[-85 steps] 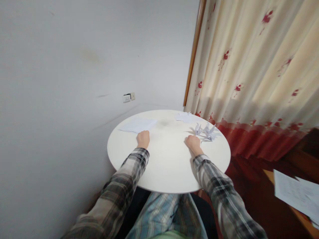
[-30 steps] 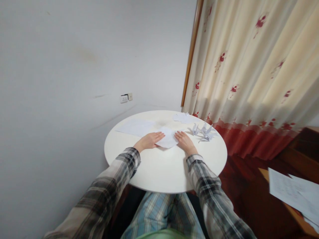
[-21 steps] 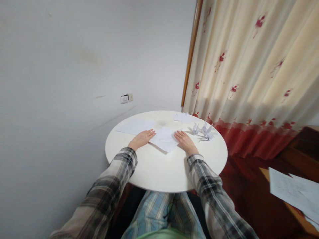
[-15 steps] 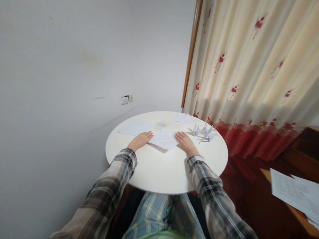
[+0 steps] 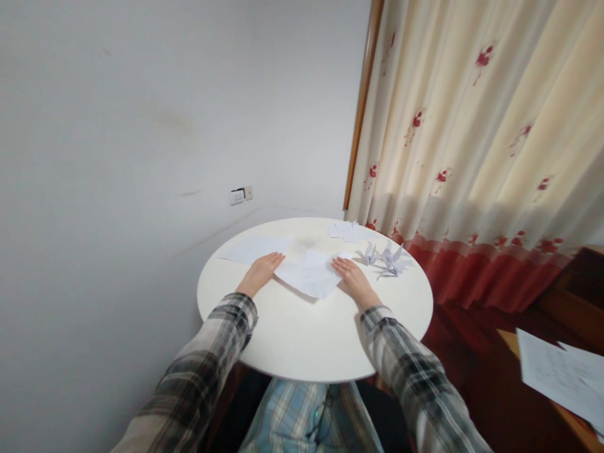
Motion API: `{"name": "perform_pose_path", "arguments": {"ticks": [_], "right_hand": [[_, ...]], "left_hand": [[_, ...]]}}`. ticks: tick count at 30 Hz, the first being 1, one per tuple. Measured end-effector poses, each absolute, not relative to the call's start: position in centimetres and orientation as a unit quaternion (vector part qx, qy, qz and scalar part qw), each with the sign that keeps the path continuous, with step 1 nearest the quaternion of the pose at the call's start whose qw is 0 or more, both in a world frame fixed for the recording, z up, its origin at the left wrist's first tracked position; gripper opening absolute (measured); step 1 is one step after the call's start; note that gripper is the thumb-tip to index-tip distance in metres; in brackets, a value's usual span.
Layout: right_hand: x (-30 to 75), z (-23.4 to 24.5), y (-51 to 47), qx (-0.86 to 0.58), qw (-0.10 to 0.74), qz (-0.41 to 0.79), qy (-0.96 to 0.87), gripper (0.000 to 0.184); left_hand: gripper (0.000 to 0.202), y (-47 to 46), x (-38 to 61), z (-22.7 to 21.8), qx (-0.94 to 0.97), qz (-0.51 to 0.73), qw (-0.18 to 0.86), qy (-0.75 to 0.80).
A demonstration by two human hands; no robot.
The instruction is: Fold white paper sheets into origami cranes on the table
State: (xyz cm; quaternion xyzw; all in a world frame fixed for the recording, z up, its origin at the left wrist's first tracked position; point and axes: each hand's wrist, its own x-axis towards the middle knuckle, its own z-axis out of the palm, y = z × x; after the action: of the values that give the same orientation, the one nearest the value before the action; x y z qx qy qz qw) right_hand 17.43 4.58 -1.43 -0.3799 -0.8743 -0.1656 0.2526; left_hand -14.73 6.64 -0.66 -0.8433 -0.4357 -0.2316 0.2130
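Note:
A white sheet of paper (image 5: 309,275) lies turned like a diamond on the round white table (image 5: 311,333). My left hand (image 5: 260,272) lies flat with fingers stretched out, its fingertips at the sheet's left corner. My right hand (image 5: 352,281) also lies flat and open, its fingers on the sheet's right corner. Both sleeves are plaid.
A stack of white paper (image 5: 255,247) lies at the table's far left. Several folded paper cranes (image 5: 384,258) stand at the far right, with more paper pieces (image 5: 348,231) behind them. A curtain (image 5: 472,145) hangs to the right, and printed sheets (image 5: 561,377) lie on a wooden surface at the lower right.
Both hands went from fists to flat, open hands. A sheet of paper came to the middle of the table and turned into a diamond between my hands, sliding slightly nearer.

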Motion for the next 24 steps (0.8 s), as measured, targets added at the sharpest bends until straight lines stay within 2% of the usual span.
{"name": "perform_pose_path", "arguments": {"ticks": [3, 6, 9, 12, 16, 20, 24], "right_hand": [[17.4, -1.4, 3.8, -0.371, 0.305, -0.121, -0.869, 0.056], [16.9, -1.5, 3.2, -0.347, 0.342, -0.083, -0.870, 0.060], [16.4, -1.7, 3.2, -0.332, 0.342, -0.074, -0.876, 0.051], [16.2, -2.0, 3.6, -0.372, 0.328, -0.079, -0.865, 0.044], [16.2, -2.5, 3.9, -0.448, 0.319, -0.066, -0.832, 0.063], [16.2, -3.0, 4.4, -0.531, 0.362, -0.057, -0.764, 0.063], [16.6, -3.7, 5.4, -0.593, 0.386, -0.025, -0.707, 0.053]], "left_hand": [[0.039, 5.9, -15.0, -0.4, -0.792, -0.296, 0.194, -0.498], [0.039, 5.7, -15.1, -0.1, -0.728, -0.315, 0.120, -0.598], [0.034, 5.8, -14.6, -0.2, -0.728, -0.279, 0.061, -0.623], [0.034, 6.1, -13.4, -0.6, -0.741, -0.322, -0.004, -0.590], [0.035, 6.5, -11.4, -1.2, -0.708, -0.416, -0.139, -0.554], [0.062, 6.5, -10.8, -1.2, -0.675, -0.446, -0.267, -0.523], [0.070, 6.4, -11.5, -1.4, -0.624, -0.471, -0.339, -0.524]]}}
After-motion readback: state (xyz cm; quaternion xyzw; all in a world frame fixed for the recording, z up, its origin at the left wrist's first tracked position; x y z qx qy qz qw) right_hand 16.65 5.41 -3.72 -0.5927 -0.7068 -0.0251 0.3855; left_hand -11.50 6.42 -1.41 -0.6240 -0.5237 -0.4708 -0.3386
